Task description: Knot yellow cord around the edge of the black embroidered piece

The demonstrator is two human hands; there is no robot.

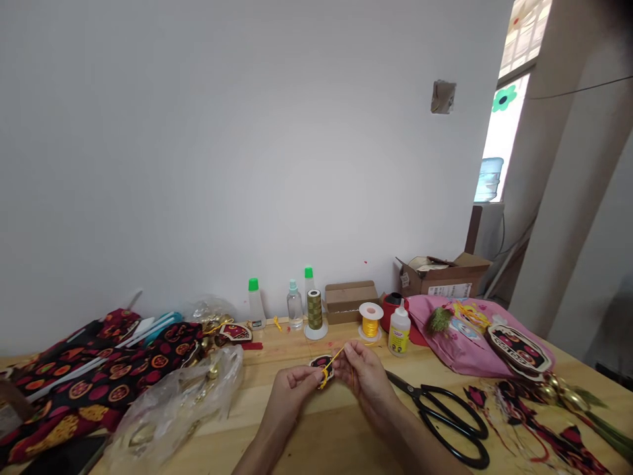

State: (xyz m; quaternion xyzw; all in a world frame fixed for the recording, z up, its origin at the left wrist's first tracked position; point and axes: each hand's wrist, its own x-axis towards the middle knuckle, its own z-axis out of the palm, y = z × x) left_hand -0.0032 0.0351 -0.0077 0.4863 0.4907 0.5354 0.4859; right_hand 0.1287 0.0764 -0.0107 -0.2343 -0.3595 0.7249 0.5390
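Between my hands a yellow cord [336, 358] runs taut. My left hand [295, 389] pinches its knotted end, close to a small dark red plaque with a pale edge [321, 361]. The fingers of my right hand [363, 371] are closed on the cord's other stretch, slightly higher. Part of the plaque is hidden behind my fingers. Behind my hands stands a spool of yellow cord [370, 326]. To its left is a cone of olive thread [314, 311]. Black scissors [445, 415] lie right of my right forearm.
A glue bottle [399, 333] stands right of the yellow spool. Patterned dark fabric [163, 363] and a clear plastic bag [182, 402] cover the left side. On the right are a pink cloth bag [435, 349], larger plaques [517, 351] and tassels [539, 419]. Cardboard boxes [351, 303] line the wall.
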